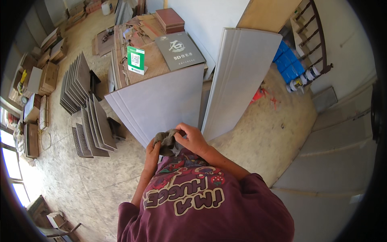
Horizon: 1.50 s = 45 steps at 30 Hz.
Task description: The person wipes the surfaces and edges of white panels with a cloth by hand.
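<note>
A crumpled grey-brown cloth is held between my two hands, close to my chest. My left hand grips its left side from below. The fingers of my right hand pinch its upper right part. Just beyond the hands stands a large pale panel with grooves along its left edge, leaning on a stack of boards. A taller pale panel leans upright to the right of it. Part of the cloth is hidden by my fingers.
On the board stack lie a dark grey sample book, a green card stand with a printed code and reddish-brown tiles. Racks of upright tiles stand left on the floor. Blue boxes are by the stair railing.
</note>
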Motion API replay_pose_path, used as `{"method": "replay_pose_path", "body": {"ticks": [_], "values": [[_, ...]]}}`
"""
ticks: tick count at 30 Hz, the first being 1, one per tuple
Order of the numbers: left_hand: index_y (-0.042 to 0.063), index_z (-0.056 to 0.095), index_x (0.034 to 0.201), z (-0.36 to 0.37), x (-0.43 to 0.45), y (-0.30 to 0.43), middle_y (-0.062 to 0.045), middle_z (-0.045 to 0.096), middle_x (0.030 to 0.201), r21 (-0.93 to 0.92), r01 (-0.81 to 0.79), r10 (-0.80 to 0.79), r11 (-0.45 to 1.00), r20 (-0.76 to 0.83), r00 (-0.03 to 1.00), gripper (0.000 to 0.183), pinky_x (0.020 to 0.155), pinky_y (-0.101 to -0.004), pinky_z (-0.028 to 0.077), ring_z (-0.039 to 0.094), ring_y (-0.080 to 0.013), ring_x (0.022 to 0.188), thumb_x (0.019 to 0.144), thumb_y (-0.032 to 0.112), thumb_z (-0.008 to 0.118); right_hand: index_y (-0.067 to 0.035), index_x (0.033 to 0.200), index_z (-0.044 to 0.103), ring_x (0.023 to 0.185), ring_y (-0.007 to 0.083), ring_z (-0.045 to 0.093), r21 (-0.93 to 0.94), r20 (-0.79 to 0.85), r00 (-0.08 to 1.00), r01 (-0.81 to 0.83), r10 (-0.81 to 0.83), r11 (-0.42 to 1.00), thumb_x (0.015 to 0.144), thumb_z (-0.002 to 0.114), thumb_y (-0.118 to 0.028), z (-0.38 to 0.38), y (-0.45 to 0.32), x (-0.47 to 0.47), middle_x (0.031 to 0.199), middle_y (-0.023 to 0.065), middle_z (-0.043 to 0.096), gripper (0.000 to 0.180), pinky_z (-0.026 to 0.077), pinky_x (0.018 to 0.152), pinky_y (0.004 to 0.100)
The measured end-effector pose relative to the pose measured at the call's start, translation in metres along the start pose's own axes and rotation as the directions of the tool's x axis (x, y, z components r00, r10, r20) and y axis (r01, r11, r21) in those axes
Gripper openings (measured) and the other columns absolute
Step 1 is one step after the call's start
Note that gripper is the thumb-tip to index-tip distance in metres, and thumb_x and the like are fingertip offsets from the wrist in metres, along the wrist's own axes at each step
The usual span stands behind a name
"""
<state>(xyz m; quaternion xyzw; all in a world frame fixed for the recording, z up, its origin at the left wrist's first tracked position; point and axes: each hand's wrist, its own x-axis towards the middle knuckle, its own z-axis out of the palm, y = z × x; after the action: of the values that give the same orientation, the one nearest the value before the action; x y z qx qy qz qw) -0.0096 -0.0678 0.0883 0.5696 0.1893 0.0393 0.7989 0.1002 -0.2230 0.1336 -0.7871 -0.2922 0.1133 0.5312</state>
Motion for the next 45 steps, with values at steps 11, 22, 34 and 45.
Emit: {"method": "replay_pose_path", "body": {"ticks": [11,22,34,45], "values": [[-0.002,0.059,0.115,0.037,0.014,-0.016,-0.005,0.064,0.101,0.021,0.034,-0.032,0.999,-0.078,0.996,0.027,0.082,-0.0245,0.045,0.057,-0.0100,0.092,0.094,0.015,0.053,0.001,0.096,0.056,0.071,0.0046,0.056,0.203,-0.164,0.978,-0.097,0.131,0.974,0.090,0.062,-0.008,-0.065,0.034,0.009,0.078,0.0014,0.061,0.013,0.047,0.062,0.0213],[0.001,0.061,0.102,0.117,0.027,-0.044,0.002,0.059,0.081,0.269,-0.030,0.026,0.963,0.017,1.000,0.016,0.069,-0.0213,0.044,0.053,-0.0068,0.076,0.090,0.004,0.051,-0.001,0.090,0.055,0.071,0.0033,0.054,0.343,-0.235,0.959,-0.072,0.160,0.936,0.088,0.062,-0.007,-0.191,0.058,0.006,0.078,-0.0016,0.059,0.009,0.044,0.061,0.0199],[-0.001,0.063,0.099,0.183,0.023,-0.071,-0.004,0.063,0.078,0.540,-0.054,0.116,0.840,-0.082,0.990,0.022,0.068,-0.0240,0.047,0.057,-0.0074,0.074,0.080,-0.001,0.054,0.000,0.091,0.058,0.072,0.0068,0.059,0.117,-0.207,0.966,-0.134,0.156,0.984,0.087,0.063,-0.008,-0.281,0.110,-0.016,0.080,0.0013,0.062,0.011,0.049,0.065,0.0237],[0.004,0.069,0.092,0.231,0.021,-0.088,-0.013,0.059,0.081,0.730,-0.074,0.251,0.680,-0.136,0.958,0.021,0.064,-0.0363,0.049,0.061,-0.0294,0.071,0.073,0.003,0.060,-0.005,0.087,0.062,0.069,0.0129,0.061,-0.201,-0.285,0.959,-0.068,0.009,0.977,0.083,0.069,-0.010,-0.319,0.141,-0.032,0.080,0.0029,0.059,0.010,0.049,0.061,0.0260]]}}
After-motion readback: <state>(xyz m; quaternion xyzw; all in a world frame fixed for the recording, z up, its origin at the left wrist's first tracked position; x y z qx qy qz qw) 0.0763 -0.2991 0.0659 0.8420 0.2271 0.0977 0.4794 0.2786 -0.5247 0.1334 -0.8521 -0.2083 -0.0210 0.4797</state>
